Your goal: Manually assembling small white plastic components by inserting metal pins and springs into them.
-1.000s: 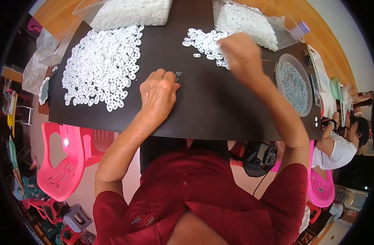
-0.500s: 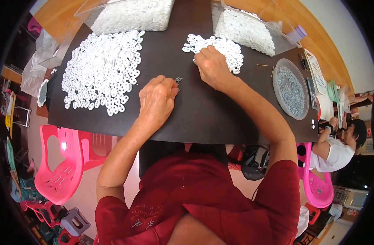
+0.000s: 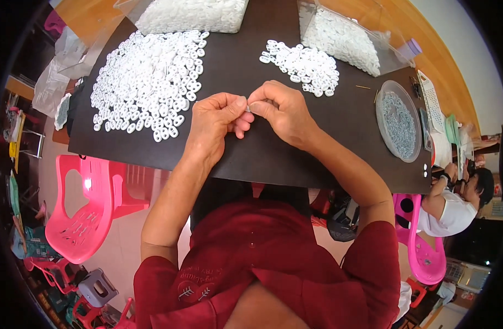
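My left hand (image 3: pixel 214 119) and my right hand (image 3: pixel 284 114) meet above the middle of the dark table, both pinched. A small pale piece (image 3: pixel 248 108) shows between their fingertips; it looks white, but fingers cover most of it. Which hand bears it more, I cannot tell. Beyond my right hand lies a small pile of white oval plastic pieces with holes (image 3: pixel 312 68). A much larger heap of the same pieces (image 3: pixel 144 82) spreads to the left of my left hand.
Two clear bins of white pieces, left (image 3: pixel 194 15) and right (image 3: pixel 339 41), stand at the back. A round tray (image 3: pixel 381 131) of small grey screws (image 3: pixel 399 126) sits on the right. Pink chairs (image 3: pixel 84 219) flank the table (image 3: pixel 295 164); a person in white (image 3: pixel 449 205) sits at right.
My right hand has come back from the small white pile to meet my left hand. The left fingers have lifted from beside the small loose screws and turned upward. The view has shifted slightly.
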{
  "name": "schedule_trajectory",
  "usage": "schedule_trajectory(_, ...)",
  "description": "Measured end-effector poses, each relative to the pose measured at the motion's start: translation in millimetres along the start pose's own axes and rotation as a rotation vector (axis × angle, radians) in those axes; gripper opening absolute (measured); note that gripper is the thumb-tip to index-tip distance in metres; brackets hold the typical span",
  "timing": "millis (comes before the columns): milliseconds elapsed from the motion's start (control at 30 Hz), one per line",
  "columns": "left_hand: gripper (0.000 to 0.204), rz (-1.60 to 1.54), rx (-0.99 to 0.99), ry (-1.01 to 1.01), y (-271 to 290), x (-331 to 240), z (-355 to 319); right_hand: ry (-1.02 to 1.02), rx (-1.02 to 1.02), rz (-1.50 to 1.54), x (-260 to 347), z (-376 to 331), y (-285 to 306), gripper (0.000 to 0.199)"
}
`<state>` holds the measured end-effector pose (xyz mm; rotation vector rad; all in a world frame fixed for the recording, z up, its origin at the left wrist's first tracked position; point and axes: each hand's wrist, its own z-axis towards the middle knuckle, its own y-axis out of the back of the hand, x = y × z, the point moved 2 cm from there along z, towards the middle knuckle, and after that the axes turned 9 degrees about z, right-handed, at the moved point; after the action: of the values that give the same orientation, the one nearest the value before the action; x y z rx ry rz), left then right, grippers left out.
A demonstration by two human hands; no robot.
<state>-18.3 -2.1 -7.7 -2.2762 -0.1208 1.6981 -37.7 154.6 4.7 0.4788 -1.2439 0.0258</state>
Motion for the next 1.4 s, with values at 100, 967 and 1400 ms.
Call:
schedule_trajectory(100,0.01,-0.047,0.052,-0.022,9,3,-1,0.112,-0.005,-0.054,7,-2,-4,0.01)
schedule_trajectory(967,0.011,-0.146,-0.084,-0.138,26,12,-35,0.195,0.045,-0.44,12,-15,-18,0.009)
schedule_trajectory(1400,0.009,-0.037,-0.064,-0.155,18,20,-41,-0.17,0.062,0.175,25,-20,-25,0.016)
